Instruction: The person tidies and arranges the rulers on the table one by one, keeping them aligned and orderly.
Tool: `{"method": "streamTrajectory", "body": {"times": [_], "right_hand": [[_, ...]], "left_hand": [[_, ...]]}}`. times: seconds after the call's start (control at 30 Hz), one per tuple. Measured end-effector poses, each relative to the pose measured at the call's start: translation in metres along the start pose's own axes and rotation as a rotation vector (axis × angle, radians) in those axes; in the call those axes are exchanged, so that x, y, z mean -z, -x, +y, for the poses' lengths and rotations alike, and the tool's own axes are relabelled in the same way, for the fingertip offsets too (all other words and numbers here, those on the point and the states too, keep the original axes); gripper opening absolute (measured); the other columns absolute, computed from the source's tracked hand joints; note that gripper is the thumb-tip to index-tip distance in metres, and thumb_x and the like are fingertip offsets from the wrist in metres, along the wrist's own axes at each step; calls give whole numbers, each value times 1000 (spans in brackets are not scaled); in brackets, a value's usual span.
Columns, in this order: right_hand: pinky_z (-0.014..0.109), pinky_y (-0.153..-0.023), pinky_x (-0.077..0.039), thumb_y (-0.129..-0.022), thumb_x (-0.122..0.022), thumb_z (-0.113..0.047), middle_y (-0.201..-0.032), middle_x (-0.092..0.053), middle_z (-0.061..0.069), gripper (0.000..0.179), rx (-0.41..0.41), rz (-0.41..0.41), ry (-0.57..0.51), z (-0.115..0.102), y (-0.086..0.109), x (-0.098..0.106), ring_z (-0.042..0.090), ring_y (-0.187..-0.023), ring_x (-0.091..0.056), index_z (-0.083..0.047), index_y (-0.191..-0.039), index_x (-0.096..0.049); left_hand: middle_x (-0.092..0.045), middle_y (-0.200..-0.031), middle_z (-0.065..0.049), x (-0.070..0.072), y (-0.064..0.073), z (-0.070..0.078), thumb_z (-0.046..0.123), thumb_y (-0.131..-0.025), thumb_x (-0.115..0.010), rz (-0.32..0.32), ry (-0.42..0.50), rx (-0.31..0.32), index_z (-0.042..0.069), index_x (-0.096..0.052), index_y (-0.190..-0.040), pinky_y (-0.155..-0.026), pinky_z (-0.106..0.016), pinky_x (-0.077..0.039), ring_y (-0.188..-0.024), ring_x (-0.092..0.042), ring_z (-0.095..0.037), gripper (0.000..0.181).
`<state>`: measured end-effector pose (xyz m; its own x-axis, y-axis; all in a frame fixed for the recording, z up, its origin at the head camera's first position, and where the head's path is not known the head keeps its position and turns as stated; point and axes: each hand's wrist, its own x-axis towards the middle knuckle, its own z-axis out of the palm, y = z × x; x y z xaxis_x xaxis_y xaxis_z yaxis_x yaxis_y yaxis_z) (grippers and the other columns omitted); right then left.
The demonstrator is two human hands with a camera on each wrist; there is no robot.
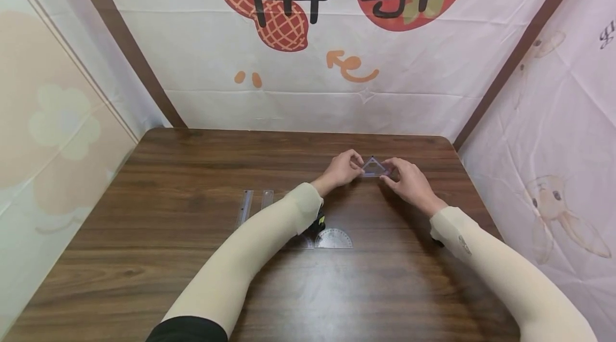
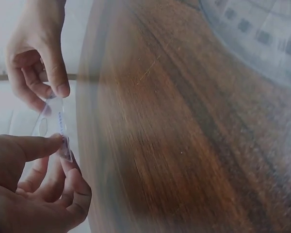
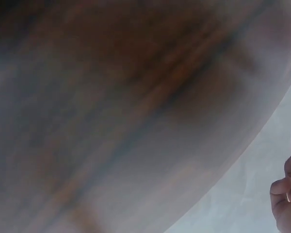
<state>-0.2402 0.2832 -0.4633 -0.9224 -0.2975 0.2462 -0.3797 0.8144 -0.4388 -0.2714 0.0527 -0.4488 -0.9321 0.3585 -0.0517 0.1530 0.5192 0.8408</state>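
Observation:
A small clear triangular set square (image 1: 373,168) is held up between both hands near the far side of the table. My left hand (image 1: 343,168) pinches its left corner between thumb and fingers. At the right corner, the thumb and fingers of my right hand (image 1: 409,180) grip it. The left wrist view shows the set square (image 2: 56,124) nearly edge-on, with the left hand (image 2: 43,179) below and the right hand (image 2: 39,58) above. Only part of a hand (image 3: 287,194) enters the right wrist view at its right edge.
A clear protractor (image 1: 334,239) lies on the wooden table (image 1: 385,288); another protractor (image 1: 304,243) is partly hidden by the left arm. Two clear rulers, a left one (image 1: 245,206) and a right one (image 1: 267,199), lie left of that arm. A printed cloth (image 1: 308,109) hangs behind the table.

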Motion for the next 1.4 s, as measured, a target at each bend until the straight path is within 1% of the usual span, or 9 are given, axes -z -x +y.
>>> {"method": "streamTrajectory", "body": {"times": [0.13,0.27,0.43,0.57,0.7,0.83,1.0,1.23,1.4], "right_hand": [[44,-73,-50,-95,-83,-14,-103,-75,12,34,43,35,31,-1,5,-1,27,-81,-62,-1,-125,-73],[49,-78,-52,-94,-84,-13,-104,-77,14,33,48,48,38,-1,11,-2,30,-87,-66,-1,-123,-76],[43,-73,-48,-93,-85,-13,-98,-77,10,32,29,53,24,1,19,-1,26,-81,-60,-1,-121,-77],[41,-73,-48,-93,-86,-14,-97,-76,9,31,9,40,3,-1,23,1,25,-81,-60,-1,-121,-78],[41,-75,-48,-93,-85,-15,-97,-75,8,31,-2,14,-7,-5,26,4,26,-84,-60,-1,-120,-78],[43,-76,-49,-92,-86,-12,-97,-74,8,29,-2,13,-27,-10,29,7,26,-87,-62,-1,-118,-79],[40,-71,-48,-91,-87,-9,-102,-71,9,30,7,15,-38,-15,34,10,24,-83,-59,-1,-118,-79],[36,-67,-44,-92,-86,-9,-99,-68,8,33,21,-12,-21,-19,46,12,21,-78,-53,-1,-122,-77],[37,-68,-43,-90,-87,-8,-96,-67,5,39,59,-9,-20,-20,54,12,23,-80,-54,-3,-127,-75]], "left_hand": [[-79,-112,-14,-2,4,-2,9,-102,-74,1,8,5,6,-66,-117,-72,-26,-52,-97,-75,-24,16],[-78,-111,-11,-7,7,-4,9,-101,-75,10,-11,-11,4,-69,-117,-80,-27,-53,-96,-72,-22,17],[-76,-111,-10,-12,11,-6,9,-99,-78,12,-44,-73,2,-70,-120,-89,-27,-56,-101,-71,-20,23],[-73,-115,-10,-14,16,-4,11,-97,-82,2,-135,-149,2,-67,-125,-94,-27,-56,-106,-69,-20,33],[-71,-116,-9,-14,24,-1,15,-96,-84,20,-294,-229,3,-66,-129,-98,-34,-54,-106,-67,-22,39],[-71,-116,-7,-13,31,1,24,-96,-84,60,-433,-287,6,-67,-129,-97,-37,-52,-103,-64,-22,40],[-72,-113,-5,-13,39,2,30,-97,-83,100,-562,-333,8,-69,-129,-92,-35,-53,-100,-64,-20,41],[-70,-110,-1,-15,52,7,33,-97,-83,91,-630,-345,9,-70,-128,-92,-33,-53,-99,-64,-19,42],[-69,-107,-1,-17,61,9,33,-97,-83,89,-659,-383,8,-71,-128,-90,-34,-53,-97,-64,-19,42]]}}
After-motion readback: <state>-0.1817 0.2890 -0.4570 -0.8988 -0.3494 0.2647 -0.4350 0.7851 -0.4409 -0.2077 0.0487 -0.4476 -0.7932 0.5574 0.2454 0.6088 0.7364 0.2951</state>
